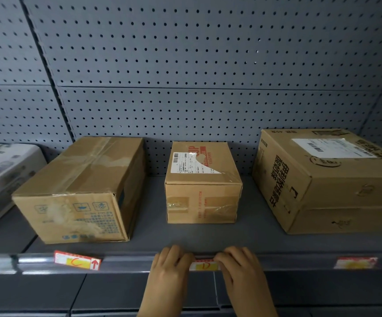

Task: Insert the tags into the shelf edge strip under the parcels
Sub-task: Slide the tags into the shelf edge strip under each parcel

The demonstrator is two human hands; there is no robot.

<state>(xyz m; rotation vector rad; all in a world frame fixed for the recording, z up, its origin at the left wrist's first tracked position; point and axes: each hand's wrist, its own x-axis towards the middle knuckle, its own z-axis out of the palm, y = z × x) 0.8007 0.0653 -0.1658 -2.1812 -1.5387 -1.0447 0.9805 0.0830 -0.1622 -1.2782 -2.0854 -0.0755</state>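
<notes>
A red, white and yellow tag marked D (204,265) sits against the shelf edge strip (139,263) below the small middle parcel (202,186). My left hand (170,268) pinches its left end and my right hand (237,265) pinches its right end, fingers curled over the strip's top lip. A tag marked C with a red arrow (77,259) sits tilted in the strip under the left parcel (82,191). Another tag (356,263), blurred, lies in the strip under the large right parcel (329,179).
A grey pegboard back wall (185,65) rises behind the parcels. A white box (0,170) stands on the neighbouring shelf at far left. A lower grey shelf (93,291) shows beneath the strip.
</notes>
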